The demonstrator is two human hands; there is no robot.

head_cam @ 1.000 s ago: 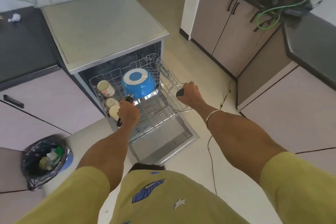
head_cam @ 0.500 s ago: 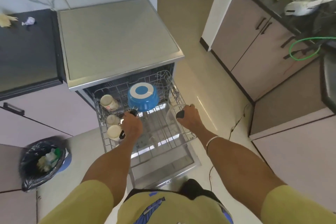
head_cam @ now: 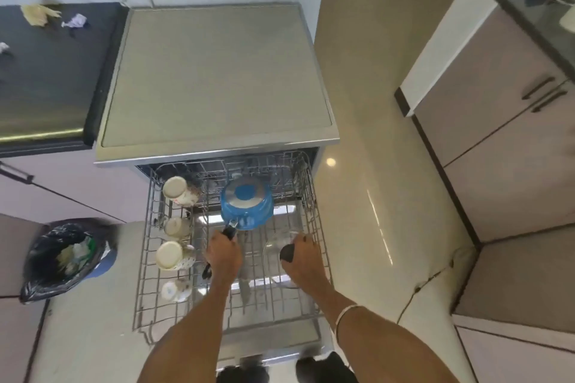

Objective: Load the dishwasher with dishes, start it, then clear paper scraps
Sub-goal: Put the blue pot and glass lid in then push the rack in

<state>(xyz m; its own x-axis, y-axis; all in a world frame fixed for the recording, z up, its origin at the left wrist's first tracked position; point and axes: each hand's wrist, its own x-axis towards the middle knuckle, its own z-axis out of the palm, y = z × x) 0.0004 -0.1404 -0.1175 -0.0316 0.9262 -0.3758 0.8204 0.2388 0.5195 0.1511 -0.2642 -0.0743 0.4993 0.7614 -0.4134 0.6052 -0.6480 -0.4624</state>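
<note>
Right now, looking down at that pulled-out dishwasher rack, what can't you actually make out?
- Head view: the blue saucepan handle's middle is covered by the left hand.
- The glass lid is clear and blurred; the right hand gripping its knob hides the rim's near part.
- The mugs have prints too small to read.
- The dishwasher interior is hidden beneath its top; no controls show.
</note>
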